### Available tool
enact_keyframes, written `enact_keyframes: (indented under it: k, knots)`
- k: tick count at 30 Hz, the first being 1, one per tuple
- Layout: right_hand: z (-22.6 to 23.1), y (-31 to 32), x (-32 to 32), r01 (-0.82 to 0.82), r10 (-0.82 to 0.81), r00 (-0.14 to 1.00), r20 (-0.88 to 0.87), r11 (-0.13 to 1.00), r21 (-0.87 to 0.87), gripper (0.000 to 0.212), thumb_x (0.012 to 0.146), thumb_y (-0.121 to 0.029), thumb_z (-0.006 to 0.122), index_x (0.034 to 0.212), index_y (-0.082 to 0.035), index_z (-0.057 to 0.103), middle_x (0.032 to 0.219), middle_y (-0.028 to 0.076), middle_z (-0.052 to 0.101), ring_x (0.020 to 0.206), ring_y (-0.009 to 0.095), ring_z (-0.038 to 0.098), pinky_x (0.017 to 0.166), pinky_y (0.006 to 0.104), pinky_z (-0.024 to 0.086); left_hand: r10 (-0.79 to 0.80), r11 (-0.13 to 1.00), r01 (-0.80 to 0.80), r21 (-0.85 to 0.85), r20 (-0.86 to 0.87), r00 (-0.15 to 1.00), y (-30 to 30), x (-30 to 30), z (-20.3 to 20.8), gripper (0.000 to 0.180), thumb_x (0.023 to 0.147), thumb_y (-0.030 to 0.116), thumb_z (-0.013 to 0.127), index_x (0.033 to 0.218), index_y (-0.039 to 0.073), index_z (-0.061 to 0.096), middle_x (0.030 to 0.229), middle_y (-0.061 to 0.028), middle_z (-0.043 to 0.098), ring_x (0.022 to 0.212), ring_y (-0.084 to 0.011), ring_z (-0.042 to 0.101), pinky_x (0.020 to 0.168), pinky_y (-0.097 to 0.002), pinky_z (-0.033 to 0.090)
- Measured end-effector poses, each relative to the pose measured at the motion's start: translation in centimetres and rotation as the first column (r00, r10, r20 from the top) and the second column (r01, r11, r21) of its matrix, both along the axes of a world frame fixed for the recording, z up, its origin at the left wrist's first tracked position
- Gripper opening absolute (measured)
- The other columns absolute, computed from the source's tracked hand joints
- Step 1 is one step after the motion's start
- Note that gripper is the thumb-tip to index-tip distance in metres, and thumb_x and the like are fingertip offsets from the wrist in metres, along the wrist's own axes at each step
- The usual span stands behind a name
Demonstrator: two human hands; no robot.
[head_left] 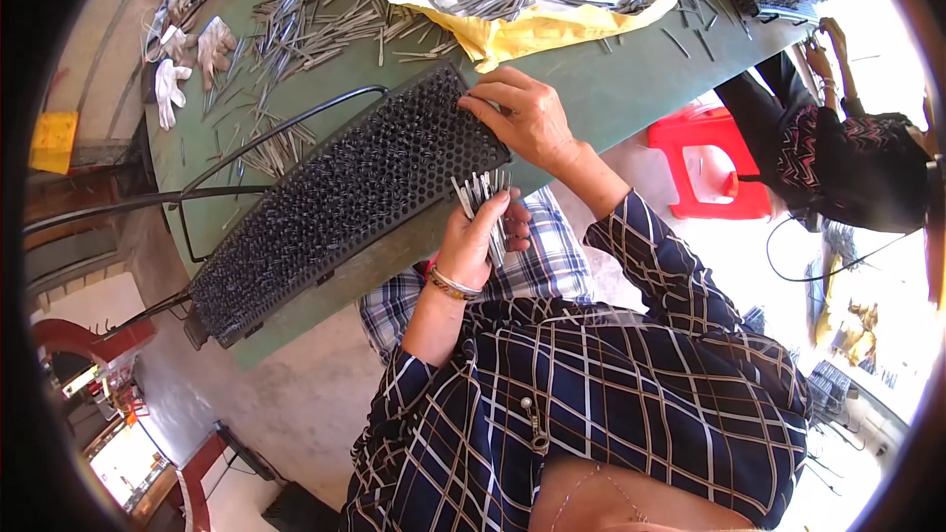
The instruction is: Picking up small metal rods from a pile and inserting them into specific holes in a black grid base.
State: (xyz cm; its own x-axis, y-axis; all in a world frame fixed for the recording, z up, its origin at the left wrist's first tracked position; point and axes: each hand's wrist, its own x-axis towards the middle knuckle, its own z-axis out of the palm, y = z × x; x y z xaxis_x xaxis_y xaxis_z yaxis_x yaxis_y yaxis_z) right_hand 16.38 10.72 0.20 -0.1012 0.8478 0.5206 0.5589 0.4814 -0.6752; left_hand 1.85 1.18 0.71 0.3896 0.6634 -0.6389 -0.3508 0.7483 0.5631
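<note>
A long black rack (pixel 471 146) with rows of round holes lies slantwise across the table's near edge. Dark thin pieces stand packed in most of its holes, while several holes toward its right end look bare. In my left hand (pixel 467 246), just in front of that end, is a fanned bunch of thin metal rods (pixel 481 191), gripped between thumb and fingers. My right hand (pixel 530 120) reaches over the rack's far right corner with thumb and fingertips drawn together at the holes. Whatever is between those fingertips is too small to make out.
Loose rods (pixel 315 25) lie scattered over the green table (pixel 591 79). A white and yellow sack (pixel 532 30) holds a heap of them. Gloves (pixel 169 89) lie at the left, beside a black bent-rod frame (pixel 286 123). A red stool (pixel 709 163) and another person (pixel 838 153) are at the right.
</note>
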Motion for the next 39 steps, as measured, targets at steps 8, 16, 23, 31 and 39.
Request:
enact_keyframes:
  k: [8, 16, 23, 31, 39]
  knots:
    - [-0.4, -0.6, -0.6, 0.035, -0.039, 0.998, 0.057, 0.998, 0.058, 0.012, 0.075, -0.009, 0.07, 0.085, -0.003, 0.067, 0.085, 0.008, 0.064, 0.069, 0.023, 0.062, 0.062, 0.0314, 0.05, 0.004, 0.999, -0.006, 0.037, 0.061, 0.998, -0.4, -0.8, -0.6, 0.025, 0.087, 0.025, 0.062, 0.101, 0.004, 0.059, 0.077, -0.0044, 0.06, 0.054, -0.0034, 0.044, 0.041, -0.0175, 0.032]
    - [0.9, -0.5, -0.6, 0.014, -0.003, 0.992, 0.126, 0.996, -0.088, 0.012, 0.079, -0.012, 0.067, 0.086, -0.003, 0.068, 0.085, 0.009, 0.064, 0.071, 0.024, 0.063, 0.063, 0.0316, 0.05, -0.008, 0.993, -0.006, 0.115, 0.115, 0.993, -1.0, -1.5, -1.1, 0.023, 0.088, 0.017, 0.059, 0.103, 0.001, 0.057, 0.081, -0.0063, 0.059, 0.056, -0.0024, 0.041, 0.044, -0.0168, 0.03]
    - [1.5, 0.1, 0.6, -0.003, 0.054, 0.966, 0.254, 0.98, -0.197, 0.017, 0.079, -0.016, 0.066, 0.091, -0.003, 0.069, 0.084, 0.012, 0.065, 0.069, 0.025, 0.063, 0.064, 0.033, 0.049, -0.023, 0.997, 0.021, 0.074, 0.036, 0.999, -1.2, -1.2, 0.0, 0.027, 0.088, 0.024, 0.059, 0.105, 0.003, 0.058, 0.082, -0.0049, 0.063, 0.065, -0.0067, 0.054, 0.049, -0.0198, 0.042]
    - [5.3, -2.6, 1.4, -0.059, 0.131, 0.981, 0.141, 0.9, -0.431, 0.022, 0.08, -0.021, 0.067, 0.092, -0.003, 0.07, 0.08, 0.014, 0.067, 0.066, 0.022, 0.064, 0.06, 0.0323, 0.049, 0.079, 0.987, -0.102, 0.122, 0.178, 0.981, -0.8, -1.5, -0.1, 0.024, 0.088, 0.023, 0.06, 0.102, 0.004, 0.058, 0.079, -0.006, 0.062, 0.059, -0.0052, 0.049, 0.045, -0.0187, 0.037]
    - [2.9, -5.6, -0.5, -0.319, 0.111, 0.936, -0.334, 0.667, -0.673, 0.024, 0.082, -0.02, 0.068, 0.09, 0.003, 0.069, 0.073, 0.008, 0.067, 0.063, 0.01, 0.059, 0.056, 0.0243, 0.047, 0.102, 0.972, -0.126, 0.197, 0.125, 0.987, -1.2, -1.9, 0.2, 0.022, 0.089, 0.022, 0.059, 0.099, 0.004, 0.06, 0.083, -0.0097, 0.065, 0.055, -0.0046, 0.047, 0.042, -0.0177, 0.035]
